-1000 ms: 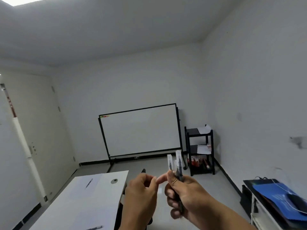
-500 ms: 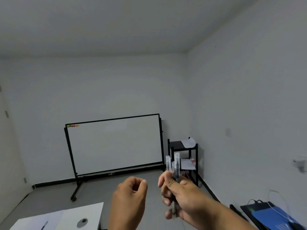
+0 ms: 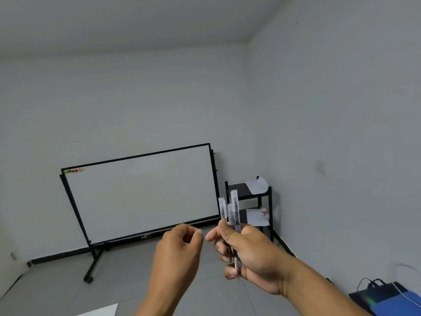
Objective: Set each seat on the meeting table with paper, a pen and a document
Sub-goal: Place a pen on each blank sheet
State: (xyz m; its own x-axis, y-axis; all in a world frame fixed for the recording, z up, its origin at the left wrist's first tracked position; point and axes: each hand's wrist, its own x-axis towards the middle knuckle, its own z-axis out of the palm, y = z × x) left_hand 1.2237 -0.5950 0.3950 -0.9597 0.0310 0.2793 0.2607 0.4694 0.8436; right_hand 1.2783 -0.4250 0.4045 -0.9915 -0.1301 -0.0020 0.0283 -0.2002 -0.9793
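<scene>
there, in front of the chest, the right hand [image 3: 248,254] gripped a small bunch of pens [image 3: 233,215], fingers and thumb curled round the dark lower barrels while the clear capped ends stood upright above the fist, two tall and a shorter one between them. one barrel end showed below the curled fingers. the left hand [image 3: 180,249] hung just beside it, apart from the pens, its fingers curled loosely inward with thumb and forefinger tips near each other; it held nothing that could be seen. a narrow gap lay between the two hands.

at the bottom edge, left of the left forearm, a white corner [image 3: 102,311] poked into view; whether it was the table or a sheet of paper could not be told.

behind the hands a whiteboard [image 3: 141,195] on a black wheeled stand leaned back near the far wall, small coloured magnets [image 3: 74,171] in its upper left corner. to its right, in the room's corner, stood a black shelf unit [image 3: 270,201] with white sheets [image 3: 257,184] on its top and middle shelves. at the lower right lay a blue folder [image 3: 401,303] on something dark, with a thin white cable [image 3: 402,290] across it. the floor was grey, the walls plain.
</scene>
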